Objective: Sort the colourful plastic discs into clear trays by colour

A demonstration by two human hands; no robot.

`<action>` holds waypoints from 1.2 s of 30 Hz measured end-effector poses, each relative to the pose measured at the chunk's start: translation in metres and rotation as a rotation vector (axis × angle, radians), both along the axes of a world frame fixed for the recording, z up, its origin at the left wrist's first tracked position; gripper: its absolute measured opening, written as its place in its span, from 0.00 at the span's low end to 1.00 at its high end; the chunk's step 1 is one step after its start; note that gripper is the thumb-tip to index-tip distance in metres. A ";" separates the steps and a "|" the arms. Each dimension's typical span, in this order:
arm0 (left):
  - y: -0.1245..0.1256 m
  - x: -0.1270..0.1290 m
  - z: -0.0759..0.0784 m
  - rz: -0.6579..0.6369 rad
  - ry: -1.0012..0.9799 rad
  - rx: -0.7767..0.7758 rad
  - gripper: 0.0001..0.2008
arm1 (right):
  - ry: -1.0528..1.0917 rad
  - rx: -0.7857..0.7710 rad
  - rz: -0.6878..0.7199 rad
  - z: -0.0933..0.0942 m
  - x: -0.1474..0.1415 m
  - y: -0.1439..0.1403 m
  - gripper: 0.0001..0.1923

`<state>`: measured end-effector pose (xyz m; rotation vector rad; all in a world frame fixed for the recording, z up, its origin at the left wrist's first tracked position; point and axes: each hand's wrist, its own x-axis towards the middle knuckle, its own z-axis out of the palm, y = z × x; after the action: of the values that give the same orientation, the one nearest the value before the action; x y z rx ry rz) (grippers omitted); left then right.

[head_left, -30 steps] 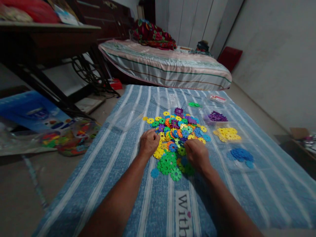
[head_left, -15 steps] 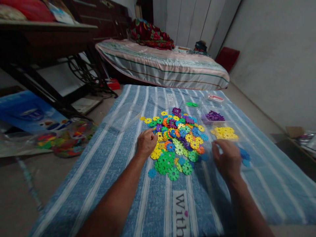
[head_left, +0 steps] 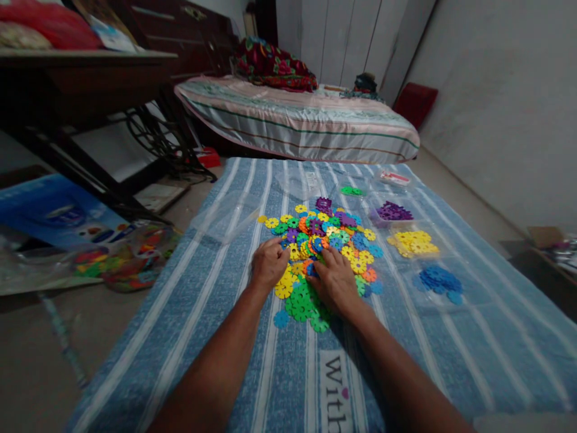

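Blue woven cloth [head_left: 473, 349] w/ white stripes covers the floor, soft & slightly rumpled, printed "With" near the front edge. Mixed pile of flat plastic discs [head_left: 324, 240] sits mid-cloth: notched, flower-shaped rims, glossy, in yellow, green, blue, orange, purple. Left hand [head_left: 269, 264] rests at the pile's left edge, fingers curled in loosely, tips touching yellow discs; can't tell if it's pinching one. Right hand [head_left: 336, 279] lies palm down on the near part of the pile, fingers spread & flat over green and orange discs, nothing gripped. To the right, well apart from the hands, sorted heaps lie in clear plastic: purple discs [head_left: 393, 211], yellow discs [head_left: 413, 243], blue discs [head_left: 437, 281]; a few green discs [head_left: 351, 191] farther back. Crinkly clear bag [head_left: 225, 213] lies left of the pile. Striped mattress [head_left: 306, 120] beyond, smooth satin-like cover
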<state>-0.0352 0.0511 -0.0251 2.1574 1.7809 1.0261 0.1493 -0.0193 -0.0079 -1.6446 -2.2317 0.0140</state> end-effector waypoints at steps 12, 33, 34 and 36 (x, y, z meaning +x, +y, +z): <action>0.000 0.001 0.002 -0.005 0.001 -0.006 0.14 | 0.305 0.295 0.038 -0.007 0.014 -0.007 0.09; 0.002 0.001 0.002 0.004 -0.002 -0.025 0.17 | 0.218 0.461 -0.110 0.028 0.075 -0.043 0.06; 0.002 0.000 0.002 0.006 -0.001 -0.028 0.17 | 0.235 0.394 -0.017 0.026 0.056 -0.043 0.06; 0.002 -0.001 0.002 0.003 0.002 -0.028 0.18 | 0.231 0.279 0.150 0.022 0.020 -0.041 0.08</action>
<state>-0.0357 0.0527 -0.0227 2.1405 1.7891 0.9950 0.1692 -0.0605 0.0139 -1.2609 -2.0686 -0.0634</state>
